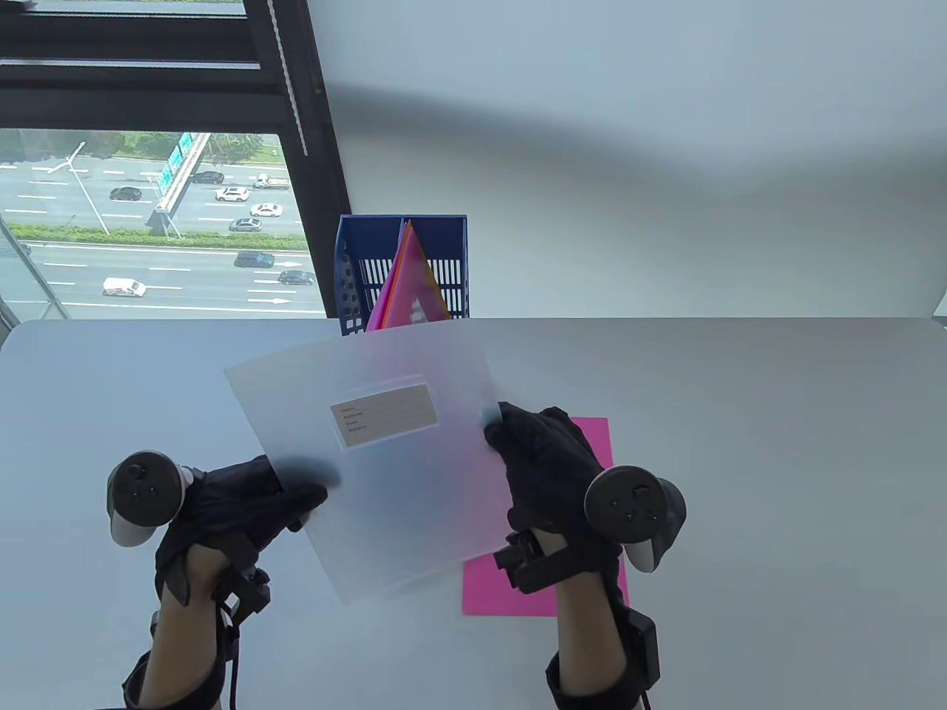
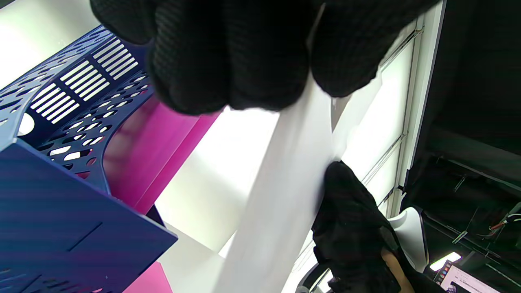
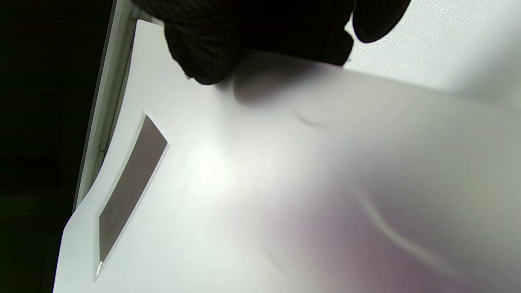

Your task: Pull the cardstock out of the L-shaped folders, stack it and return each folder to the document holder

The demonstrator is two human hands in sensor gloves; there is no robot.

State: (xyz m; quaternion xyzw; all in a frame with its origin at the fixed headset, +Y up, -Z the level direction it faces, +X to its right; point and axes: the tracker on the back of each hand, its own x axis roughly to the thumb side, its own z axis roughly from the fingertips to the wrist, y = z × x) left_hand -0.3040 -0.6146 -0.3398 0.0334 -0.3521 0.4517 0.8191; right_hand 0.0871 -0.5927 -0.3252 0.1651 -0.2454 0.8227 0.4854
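Note:
A frosted translucent folder (image 1: 392, 458) with a grey label hangs tilted above the table. My left hand (image 1: 296, 499) pinches its left edge, thumb on top. My right hand (image 1: 507, 436) grips its right edge. In the left wrist view the folder (image 2: 285, 183) runs between my fingers (image 2: 228, 61). From below, the right wrist view shows the folder (image 3: 285, 195) and its label. A pink cardstock sheet (image 1: 592, 444) lies flat on the table under my right hand. At the table's far edge stands the blue document holder (image 1: 355, 274), with pink and orange folders (image 1: 407, 288) leaning in it.
The white table (image 1: 777, 481) stretches wide to the right and left of my hands. Behind it are a white wall and a window (image 1: 148, 222) at the back left. The blue holder (image 2: 61, 195) sits close by in the left wrist view.

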